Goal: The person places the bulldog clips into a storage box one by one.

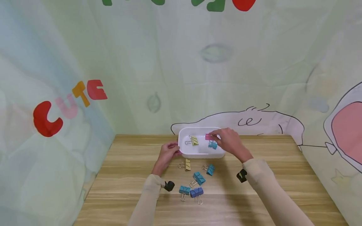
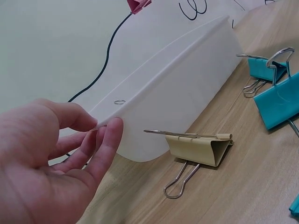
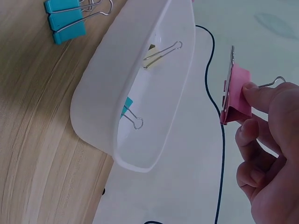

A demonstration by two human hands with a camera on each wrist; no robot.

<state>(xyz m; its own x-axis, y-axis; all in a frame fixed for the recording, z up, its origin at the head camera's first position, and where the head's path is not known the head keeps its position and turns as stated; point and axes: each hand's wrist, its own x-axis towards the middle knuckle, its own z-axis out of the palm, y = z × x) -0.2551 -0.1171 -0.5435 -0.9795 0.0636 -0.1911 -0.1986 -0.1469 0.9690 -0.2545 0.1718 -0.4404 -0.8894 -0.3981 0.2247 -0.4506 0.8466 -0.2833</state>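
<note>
My right hand (image 1: 229, 141) pinches a pink binder clip (image 3: 239, 91) between thumb and fingers, above the right part of a white plastic container (image 1: 202, 156). At the container's left end, my left hand (image 1: 167, 154) grips its rim between thumb and fingertips. Inside lie a yellow binder clip (image 1: 194, 140) and a teal binder clip (image 1: 212, 144), apart from each other. Just in front of the container, near my left hand, a second yellow binder clip (image 2: 194, 148) rests on the table.
Several more clips lie on the wooden table (image 1: 127, 188) between my forearms: teal ones (image 1: 199, 178) and a blue one (image 1: 196, 192). Behind the container, a printed curtain (image 1: 135, 103) hangs at the table's back edge.
</note>
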